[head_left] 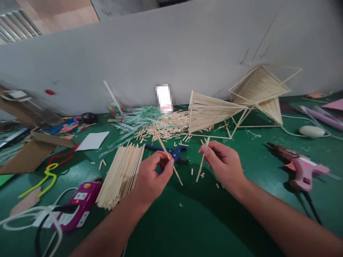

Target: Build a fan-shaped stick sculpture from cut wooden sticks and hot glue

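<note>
Between the thumb and fingers of my left hand (154, 175) is a long thin wooden stick (162, 144), slanting down to the right. My right hand (223, 162) pinches a shorter wooden stick (200, 167); a second short piece seems to cross it at the fingertips. The two hands are apart above the green table. Behind my left hand lie blue-handled cutters (175, 153), partly covered by it. A neat bundle of long wooden sticks (122, 175) rests just left of that hand. Small cut offcuts (192, 172) lie between the hands.
A pile of short stick pieces (171, 125) and clear plastic wrappers (131, 123) lies by the wall. Stick-built frames (214, 112) stand back right. A pink glue gun (302, 167) lies right; a magenta power strip (83, 203) with cables sits left, near cardboard (29, 153).
</note>
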`<state>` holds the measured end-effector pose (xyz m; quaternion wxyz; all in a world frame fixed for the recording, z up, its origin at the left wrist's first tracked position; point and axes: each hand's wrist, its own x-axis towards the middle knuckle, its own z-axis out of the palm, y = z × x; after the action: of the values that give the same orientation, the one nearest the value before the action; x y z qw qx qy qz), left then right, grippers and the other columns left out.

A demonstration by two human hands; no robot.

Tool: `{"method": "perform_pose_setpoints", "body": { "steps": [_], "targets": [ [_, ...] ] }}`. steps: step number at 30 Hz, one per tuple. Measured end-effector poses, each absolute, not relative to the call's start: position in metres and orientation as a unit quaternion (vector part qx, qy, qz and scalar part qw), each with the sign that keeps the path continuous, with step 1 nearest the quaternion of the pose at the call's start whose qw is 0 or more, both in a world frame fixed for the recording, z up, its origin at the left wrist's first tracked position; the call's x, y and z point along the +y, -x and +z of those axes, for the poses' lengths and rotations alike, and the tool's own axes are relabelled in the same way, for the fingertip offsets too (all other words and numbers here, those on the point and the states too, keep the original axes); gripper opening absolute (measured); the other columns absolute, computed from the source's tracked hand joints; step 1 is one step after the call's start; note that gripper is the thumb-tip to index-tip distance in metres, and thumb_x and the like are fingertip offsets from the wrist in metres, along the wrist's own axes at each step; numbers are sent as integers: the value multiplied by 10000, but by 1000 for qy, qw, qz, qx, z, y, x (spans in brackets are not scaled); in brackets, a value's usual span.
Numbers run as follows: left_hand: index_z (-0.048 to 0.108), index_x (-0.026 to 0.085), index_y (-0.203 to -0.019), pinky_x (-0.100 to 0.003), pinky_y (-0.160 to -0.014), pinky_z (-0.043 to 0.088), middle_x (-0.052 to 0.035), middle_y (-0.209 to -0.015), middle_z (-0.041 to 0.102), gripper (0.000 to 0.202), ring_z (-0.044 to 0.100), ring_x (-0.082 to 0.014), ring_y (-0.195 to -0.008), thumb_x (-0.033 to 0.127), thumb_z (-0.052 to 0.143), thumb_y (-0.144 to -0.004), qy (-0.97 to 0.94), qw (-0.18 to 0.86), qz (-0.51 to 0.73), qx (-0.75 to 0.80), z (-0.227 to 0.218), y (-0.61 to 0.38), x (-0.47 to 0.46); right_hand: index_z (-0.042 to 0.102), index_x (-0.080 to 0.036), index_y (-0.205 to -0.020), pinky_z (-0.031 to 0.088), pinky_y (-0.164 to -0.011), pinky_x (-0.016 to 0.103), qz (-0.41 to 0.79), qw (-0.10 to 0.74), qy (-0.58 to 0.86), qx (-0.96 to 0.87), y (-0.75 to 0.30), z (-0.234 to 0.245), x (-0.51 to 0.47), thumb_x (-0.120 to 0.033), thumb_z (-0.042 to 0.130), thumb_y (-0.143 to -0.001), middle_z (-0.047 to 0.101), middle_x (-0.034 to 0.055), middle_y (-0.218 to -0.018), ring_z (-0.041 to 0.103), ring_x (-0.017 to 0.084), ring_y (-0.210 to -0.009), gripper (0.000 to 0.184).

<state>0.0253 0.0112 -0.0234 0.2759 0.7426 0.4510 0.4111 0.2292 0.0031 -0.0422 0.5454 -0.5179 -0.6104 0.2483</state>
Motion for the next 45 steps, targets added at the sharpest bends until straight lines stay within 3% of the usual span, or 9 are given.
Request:
{"method": "perform_pose_setpoints", "body": {
  "steps": [11, 15, 20, 31, 35, 45],
  "targets": [
    [585, 170, -794, -228, -580, 525, -28, -736, 675, 29, 626, -116, -608, 169, 560, -809, -844, 100, 382, 362, -23, -32, 9, 604, -174, -759, 419, -565, 241, 195, 502, 461, -706, -227, -41, 0, -251, 483, -891, 596, 6, -677, 541, 112, -607, 195],
    [610, 160, -793, -242, -589, 537, -41, -752, 696, 40, 633, -121, -593, 183, 581, -807, -863, 114, 344, 353, -26, -34, 8, 602, -171, -789, 418, -552, 236, 176, 490, 432, -737, -227, -43, 0, -226, 497, -882, 596, 5, -684, 527, 103, -588, 151],
    [625, 156, -811, -247, -635, 561, -51, -760, 708, 36, 660, -134, -634, 173, 595, -802, -853, 131, 375, 340, -30, -37, 6, 605, -179, -807, 475, -647, 251, 166, 479, 388, -770, -225, -44, -1, -205, 476, -892, 651, 29, -769, 598, 122, -705, 156],
    [661, 133, -889, -305, -713, 560, -93, -862, 719, 121, 673, -177, -766, 163, 561, -827, -874, 176, 323, 318, -32, -40, 9, 607, -182, -844, 466, -616, 238, 168, 461, 376, -786, -222, -43, -5, -204, 473, -895, 626, 24, -746, 578, 117, -671, 145],
    [668, 134, -868, -310, -682, 549, -83, -800, 704, 135, 657, -177, -724, 185, 545, -847, -879, 184, 302, 319, -31, -40, 9, 611, -179, -866, 490, -667, 249, 182, 459, 363, -790, -222, -42, -5, -202, 470, -900, 654, 42, -818, 608, 125, -747, 147],
    [685, 177, -948, -286, -808, 526, -54, -947, 724, 149, 674, -173, -882, 185, 579, -843, -874, 214, 275, 338, -34, -37, 10, 648, -167, -996, 498, -723, 254, 221, 461, 332, -793, -222, -41, -2, -189, 487, -906, 676, 44, -864, 610, 123, -809, 186]
  ]
}}
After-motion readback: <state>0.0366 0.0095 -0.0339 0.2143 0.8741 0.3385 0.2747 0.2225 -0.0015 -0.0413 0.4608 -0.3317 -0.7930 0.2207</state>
